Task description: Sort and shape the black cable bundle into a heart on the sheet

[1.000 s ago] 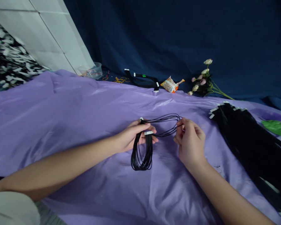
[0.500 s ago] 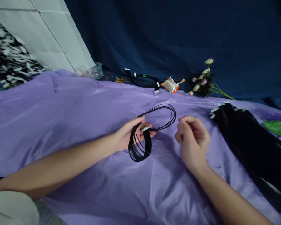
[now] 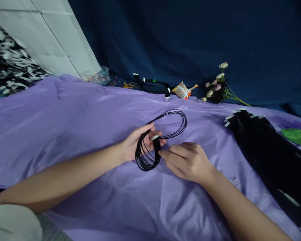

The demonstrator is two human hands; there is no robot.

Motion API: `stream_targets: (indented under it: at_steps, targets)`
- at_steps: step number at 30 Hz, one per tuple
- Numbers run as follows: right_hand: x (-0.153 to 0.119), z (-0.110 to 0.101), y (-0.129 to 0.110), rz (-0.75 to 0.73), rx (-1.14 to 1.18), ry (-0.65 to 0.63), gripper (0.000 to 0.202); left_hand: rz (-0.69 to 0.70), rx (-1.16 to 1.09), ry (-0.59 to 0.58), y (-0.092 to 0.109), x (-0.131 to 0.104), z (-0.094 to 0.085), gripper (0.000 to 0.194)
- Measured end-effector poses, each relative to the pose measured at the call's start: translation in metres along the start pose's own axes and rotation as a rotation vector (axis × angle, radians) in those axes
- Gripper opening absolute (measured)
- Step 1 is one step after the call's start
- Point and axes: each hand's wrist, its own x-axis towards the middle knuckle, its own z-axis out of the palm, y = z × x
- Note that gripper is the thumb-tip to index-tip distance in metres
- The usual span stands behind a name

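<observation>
A looped black wire harness (image 3: pixel 157 150) with a white connector (image 3: pixel 155 137) rests across my left hand (image 3: pixel 134 142), above the purple cloth. The thumb and fingers close around its middle. One loop hangs below the palm and a thinner loop of wires stretches out past the fingertips to the right. My right hand (image 3: pixel 188 160) is closed, back of the hand upward, with thumb and forefinger tips at the right edge of the hanging loop, just under the connector. Its other fingers are curled and partly hidden.
Purple cloth (image 3: pixel 85 124) covers the work surface. A thick pile of black harnesses (image 3: pixel 268 157) lies at the right, by a green leaf (image 3: pixel 297 136). Along the back are a clear tub (image 3: pixel 102 75), rubber bands (image 3: pixel 130 85), another harness (image 3: pixel 153 87), a snack packet (image 3: pixel 183 90) and artificial flowers (image 3: pixel 215 87).
My right hand has moved left and turned over, from apart at the right to the edge of the wire loop. My left hand and the harness have shifted very slightly left.
</observation>
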Motion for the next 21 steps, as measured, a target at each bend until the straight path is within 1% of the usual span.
stream_targets:
  at_steps: [7, 12, 14, 16, 21]
  targets:
    - [-0.0007, -0.0033, 0.0037, -0.032, -0.047, -0.013, 0.015, -0.01, 0.003, 0.003, -0.0004, -0.0007, -0.0001, 0.013]
    - [-0.003, -0.0018, 0.0066, -0.01, 0.046, -0.012, 0.009, -0.038, -0.006, -0.028, -0.0014, -0.0022, 0.0007, 0.015]
    - [-0.0032, -0.0005, 0.0069, 0.039, 0.112, 0.021, 0.007, -0.055, -0.024, -0.052, -0.0019, -0.0025, 0.0019, 0.015]
    - [-0.0035, 0.0008, 0.0071, 0.124, 0.197, 0.073, 0.006, -0.049, -0.007, -0.049, -0.0022, -0.0028, 0.0033, 0.015]
    - [-0.0043, 0.0024, 0.0066, 0.338, 0.383, 0.187, 0.008, -0.018, 0.077, 0.05, -0.0017, -0.0043, 0.008, 0.016]
